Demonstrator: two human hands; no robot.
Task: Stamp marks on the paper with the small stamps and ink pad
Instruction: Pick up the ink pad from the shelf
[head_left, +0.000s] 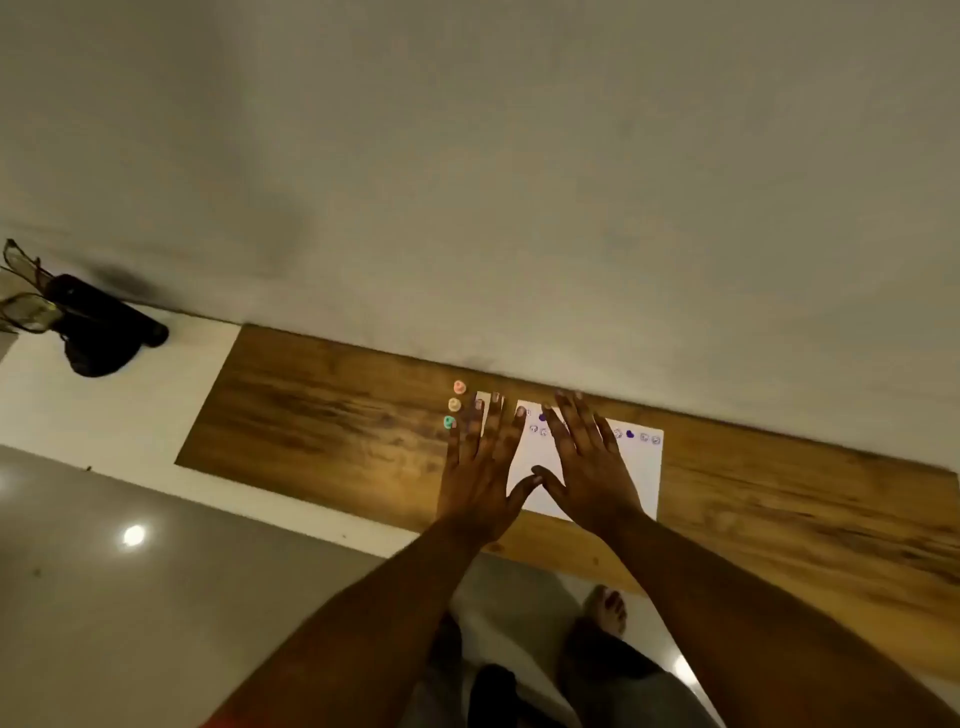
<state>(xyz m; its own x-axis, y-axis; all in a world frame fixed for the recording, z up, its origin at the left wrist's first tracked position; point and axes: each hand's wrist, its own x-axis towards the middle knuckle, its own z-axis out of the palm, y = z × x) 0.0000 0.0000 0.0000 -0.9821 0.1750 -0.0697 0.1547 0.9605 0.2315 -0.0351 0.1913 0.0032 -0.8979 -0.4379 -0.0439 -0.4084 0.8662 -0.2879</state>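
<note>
I'm seeing the left hand (480, 467) and right hand (592, 467) both lying flat, fingers straight and spread, gripping nothing, thumb tips nearly meeting. They're covering most of the white paper (641, 467), which is sticking out past the right hand. Purple stamp marks (630, 434) are running along its far edge by the fingertips. Three small stamps (454, 405), pink, yellow and teal, are sitting just left of the left fingertips on the wooden counter (311, 415). Way off left, a dark object (104, 332) is lying.
</note>
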